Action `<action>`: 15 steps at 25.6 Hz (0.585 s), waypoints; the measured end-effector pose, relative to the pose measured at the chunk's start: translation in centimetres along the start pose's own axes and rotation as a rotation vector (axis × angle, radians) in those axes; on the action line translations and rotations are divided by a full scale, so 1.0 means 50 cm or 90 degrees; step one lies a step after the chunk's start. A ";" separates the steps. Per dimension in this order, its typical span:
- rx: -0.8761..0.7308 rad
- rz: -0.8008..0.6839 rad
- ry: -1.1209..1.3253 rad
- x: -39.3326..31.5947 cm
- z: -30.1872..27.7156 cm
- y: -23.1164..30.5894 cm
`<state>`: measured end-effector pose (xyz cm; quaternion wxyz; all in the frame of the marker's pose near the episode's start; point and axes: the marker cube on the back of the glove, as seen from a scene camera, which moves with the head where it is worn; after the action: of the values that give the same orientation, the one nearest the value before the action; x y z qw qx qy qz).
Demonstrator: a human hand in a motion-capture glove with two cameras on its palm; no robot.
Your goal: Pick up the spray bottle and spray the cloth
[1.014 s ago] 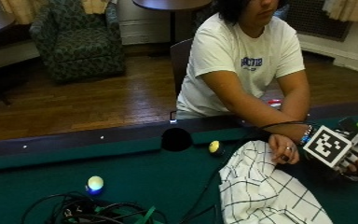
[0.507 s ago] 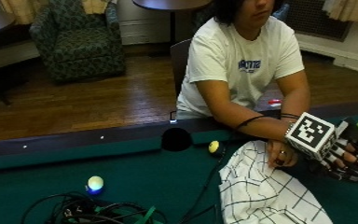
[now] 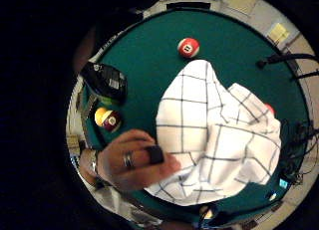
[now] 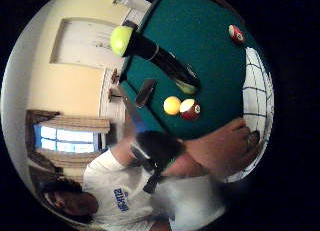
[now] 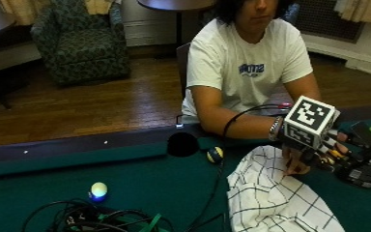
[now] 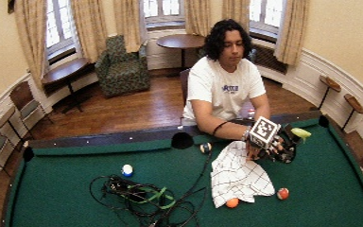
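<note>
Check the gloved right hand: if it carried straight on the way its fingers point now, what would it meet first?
Most likely the spray bottle: the right hand reaches toward it across the table, with nothing visible between. Depth is unclear.

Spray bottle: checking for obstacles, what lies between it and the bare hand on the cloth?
A yellow ball and a maroon-striped ball, side by side, lie between the spray bottle and the bare hand; both palm views show them.

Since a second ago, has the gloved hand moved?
Yes. Against the table pocket, which keeps its place, the gloved right hand has shifted left and upward in the outside view, away from the spray bottle, toward the cloth.
</note>
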<state>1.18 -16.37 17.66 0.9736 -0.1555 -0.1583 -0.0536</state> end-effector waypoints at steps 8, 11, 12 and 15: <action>-0.065 -0.130 0.076 -0.031 -0.047 0.091; -0.062 -0.172 0.084 -0.037 -0.059 0.125; -0.061 -0.187 0.082 -0.038 -0.061 0.137; -0.065 -0.224 0.073 -0.036 -0.063 0.174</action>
<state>1.72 -9.06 11.75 0.9475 -0.1711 -0.1241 -0.2401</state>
